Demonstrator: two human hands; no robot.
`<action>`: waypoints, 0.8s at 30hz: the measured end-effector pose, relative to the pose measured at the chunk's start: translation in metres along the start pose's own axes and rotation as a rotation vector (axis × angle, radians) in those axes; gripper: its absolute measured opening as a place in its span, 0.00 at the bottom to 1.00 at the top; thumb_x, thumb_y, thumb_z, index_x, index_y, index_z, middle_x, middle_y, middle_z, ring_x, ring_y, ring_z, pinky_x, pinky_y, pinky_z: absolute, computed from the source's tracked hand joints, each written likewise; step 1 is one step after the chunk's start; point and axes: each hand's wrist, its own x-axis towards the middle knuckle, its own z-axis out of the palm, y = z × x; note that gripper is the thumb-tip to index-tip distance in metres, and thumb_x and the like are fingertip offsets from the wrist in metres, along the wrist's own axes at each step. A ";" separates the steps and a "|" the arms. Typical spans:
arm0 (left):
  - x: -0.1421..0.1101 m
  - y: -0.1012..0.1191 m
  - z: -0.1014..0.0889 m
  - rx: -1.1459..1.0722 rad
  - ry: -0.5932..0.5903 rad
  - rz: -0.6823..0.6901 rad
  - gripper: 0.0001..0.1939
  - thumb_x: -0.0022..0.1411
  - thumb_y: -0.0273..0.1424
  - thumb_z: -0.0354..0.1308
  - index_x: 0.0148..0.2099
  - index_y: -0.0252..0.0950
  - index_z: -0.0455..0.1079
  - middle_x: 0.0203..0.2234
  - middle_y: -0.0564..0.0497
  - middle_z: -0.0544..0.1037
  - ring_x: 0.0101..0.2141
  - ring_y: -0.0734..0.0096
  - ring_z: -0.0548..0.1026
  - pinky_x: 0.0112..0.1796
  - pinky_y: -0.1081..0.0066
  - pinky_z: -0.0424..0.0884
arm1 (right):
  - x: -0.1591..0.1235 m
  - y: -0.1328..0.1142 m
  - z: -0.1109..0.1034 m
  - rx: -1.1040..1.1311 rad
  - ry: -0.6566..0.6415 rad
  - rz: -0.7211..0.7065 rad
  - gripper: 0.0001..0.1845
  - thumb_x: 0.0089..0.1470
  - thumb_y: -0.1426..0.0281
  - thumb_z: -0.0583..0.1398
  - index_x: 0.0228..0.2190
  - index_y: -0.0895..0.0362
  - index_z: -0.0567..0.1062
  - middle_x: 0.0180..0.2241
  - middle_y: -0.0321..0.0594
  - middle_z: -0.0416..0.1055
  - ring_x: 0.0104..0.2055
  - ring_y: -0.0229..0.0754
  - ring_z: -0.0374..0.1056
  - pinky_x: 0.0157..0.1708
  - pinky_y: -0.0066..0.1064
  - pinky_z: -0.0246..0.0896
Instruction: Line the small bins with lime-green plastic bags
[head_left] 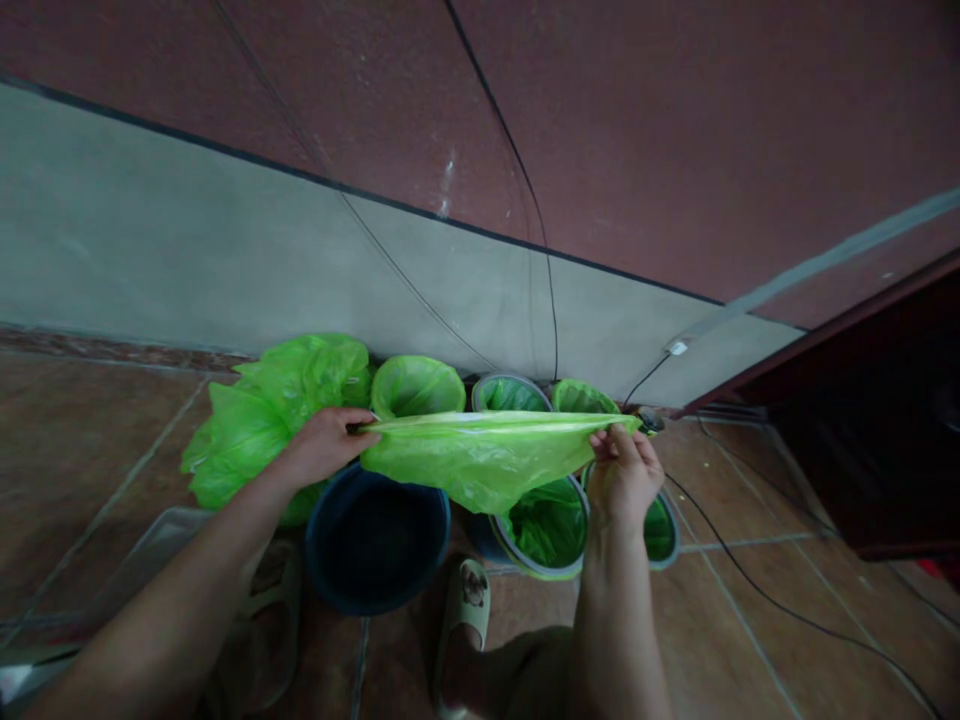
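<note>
A bright green plastic bag [480,455] is stretched flat between both hands, its top edge pulled taut. My left hand [324,443] pinches the bag's left end. My right hand [624,478] grips its right end with the fingers closed. Directly under the bag stands an unlined dark blue bin [375,545]. Beside it is a bin lined in green [546,530], partly covered by the hanging bag.
More green-lined bins [417,386] stand along the grey wall, and a heap of green bags [262,425] lies at the left. Black cables [765,600] trail across the tiled floor. A sandal [465,600] sits near my feet. Dark furniture [885,440] stands at right.
</note>
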 end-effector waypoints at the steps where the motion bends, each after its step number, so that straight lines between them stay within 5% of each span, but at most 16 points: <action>1: 0.000 -0.001 -0.001 -0.057 -0.020 -0.003 0.17 0.53 0.42 0.56 0.35 0.35 0.77 0.24 0.53 0.77 0.27 0.66 0.72 0.29 0.70 0.64 | 0.001 0.001 0.000 0.010 0.013 0.004 0.13 0.38 0.72 0.69 0.25 0.58 0.69 0.19 0.27 0.69 0.21 0.29 0.68 0.25 0.21 0.68; 10: -0.003 0.003 -0.010 -0.392 -0.110 -0.089 0.16 0.49 0.43 0.60 0.37 0.39 0.78 0.33 0.48 0.81 0.35 0.60 0.76 0.37 0.66 0.70 | 0.006 0.003 -0.005 0.060 0.082 0.058 0.13 0.37 0.76 0.68 0.24 0.59 0.68 0.19 0.28 0.69 0.21 0.28 0.66 0.23 0.18 0.67; 18: 0.003 0.002 0.000 -0.002 0.326 -0.082 0.09 0.49 0.37 0.54 0.32 0.40 0.73 0.27 0.50 0.77 0.29 0.62 0.73 0.34 0.66 0.66 | -0.002 0.010 0.002 0.034 0.050 0.074 0.14 0.35 0.75 0.68 0.26 0.59 0.70 0.20 0.28 0.71 0.21 0.29 0.67 0.23 0.19 0.67; 24: 0.002 0.002 0.003 0.326 0.300 -0.210 0.13 0.54 0.32 0.51 0.41 0.35 0.71 0.28 0.46 0.77 0.32 0.57 0.75 0.35 0.65 0.66 | -0.007 0.009 0.007 0.022 -0.004 0.031 0.12 0.36 0.73 0.67 0.23 0.58 0.69 0.18 0.25 0.66 0.20 0.27 0.65 0.24 0.19 0.66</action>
